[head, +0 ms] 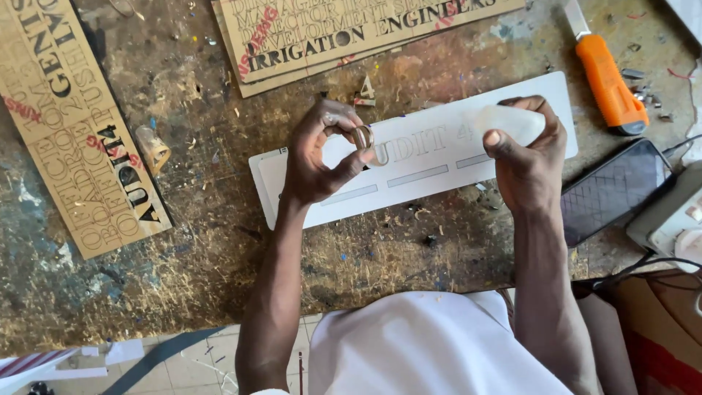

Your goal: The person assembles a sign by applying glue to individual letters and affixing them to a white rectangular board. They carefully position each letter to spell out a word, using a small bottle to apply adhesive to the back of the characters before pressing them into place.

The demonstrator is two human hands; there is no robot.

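A small gold cut-out letter (363,137) is being pinched upright above the white sign plate (417,172). A translucent plastic bottle (510,123) is tilting over the plate's right end.

Plate (439,179) lies across mid workbench (183,249), tilted, right end farther from the person. Left hand (316,157) is over the plate's left part, pinching a cut-out letter (363,137) just above it. Right hand (528,157) is over the plate's right end w/ a small bottle (510,121) in it. Knife (605,77) lies behind & right of the plate, near its far corner. Phone (613,190) sits right of the plate, just beside the right hand; box (676,212) touching the phone's right side. Long board (69,124) lies far left, well apart from the plate. Second board (344,36) lies behind the plate at the far edge. Curled scrap (153,150) sits btw the long board & the plate.
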